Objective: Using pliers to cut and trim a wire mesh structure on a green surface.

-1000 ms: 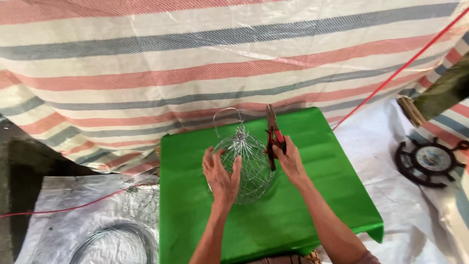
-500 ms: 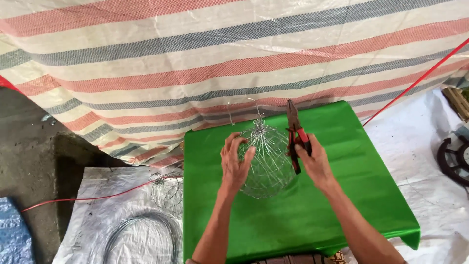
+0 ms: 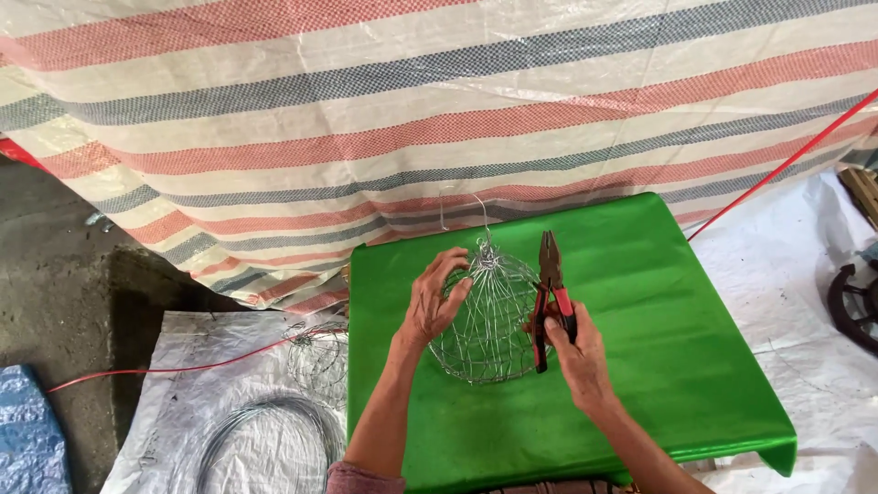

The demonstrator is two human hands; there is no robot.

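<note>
A dome-shaped basket of thin silver wire [image 3: 489, 320] stands on a green table [image 3: 658, 338], with loose wire ends twisted together at its top. My left hand [image 3: 436, 300] cups the basket's left side with the fingers curled on the wires. My right hand [image 3: 574, 352] rests against the basket's right side and grips a pair of pliers with red and black handles [image 3: 550, 293]. The pliers point upward and their jaws are closed, clear of the wire.
A striped red, grey and white tarp [image 3: 412, 119] hangs behind the table. On a white sheet at the left lie a coil of wire [image 3: 261, 439] and another wire basket [image 3: 317, 357]. A red cord [image 3: 165, 370] crosses the ground. A dark wheel [image 3: 855, 306] sits at the right edge.
The view has shifted left and down, so the table sits further right in frame. Both hands stay on the basket, with the pliers still upright in my right hand.
</note>
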